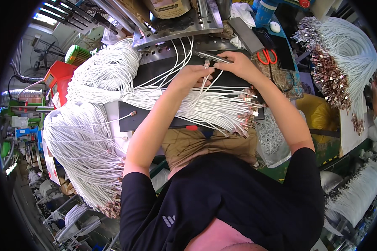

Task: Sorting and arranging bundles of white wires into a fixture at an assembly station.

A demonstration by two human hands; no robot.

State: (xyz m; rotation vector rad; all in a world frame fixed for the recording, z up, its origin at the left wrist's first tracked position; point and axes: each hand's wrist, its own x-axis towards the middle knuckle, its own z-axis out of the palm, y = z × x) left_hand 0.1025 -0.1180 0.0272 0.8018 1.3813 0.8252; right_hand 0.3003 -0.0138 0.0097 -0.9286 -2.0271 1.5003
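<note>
My left hand [192, 78] is closed on a white cable, whose small metal-ended plug [207, 63] sticks up past the fingertips. Close beside it, my right hand [240, 67] has its fingers pinched together near a second cable end; what lies in the pinch is too small to make out. A slim grey metal strip [213, 56] runs up to the right fingers, and I cannot tell whether they hold it. Under both hands a thick bundle of white cables [201, 108] lies across a black mat [148, 75], its copper-coloured plugs pointing right.
Large coils of white cable [102, 69] and a hanging bundle [77, 146] crowd the left. A metal press plate [178, 31] stands ahead. Red-handled scissors [267, 57] lie at the right, near a dark grey block [246, 35]. Another cable bundle [343, 54] hangs far right.
</note>
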